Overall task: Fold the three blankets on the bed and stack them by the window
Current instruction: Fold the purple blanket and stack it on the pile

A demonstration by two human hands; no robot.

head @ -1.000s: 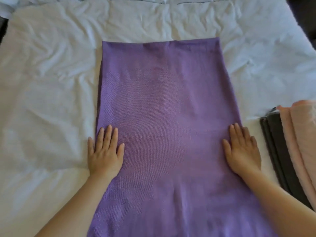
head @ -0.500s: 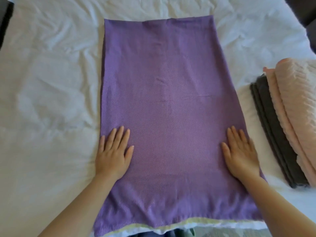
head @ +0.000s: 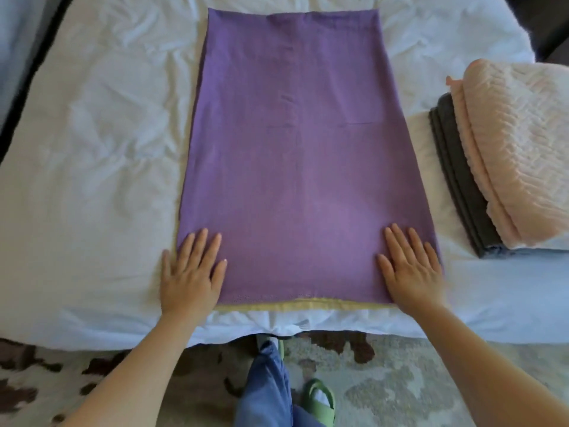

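Your left hand (head: 191, 272) and right hand (head: 411, 268) lie flat, fingers straight, pressing the near corners of the purple blanket (head: 295, 149), which stretches away between them on the bed (head: 92, 149). Beyond your right hand, the pink blanket (head: 517, 149) tops the grey blanket (head: 458, 180).

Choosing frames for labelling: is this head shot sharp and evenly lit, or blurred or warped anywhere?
Head view: purple blanket and left hand sharp; right hand slightly smeared along its outer edge; wide-angle lens bows the bed at left; soft light, brightest on the pink blanket, no glare.
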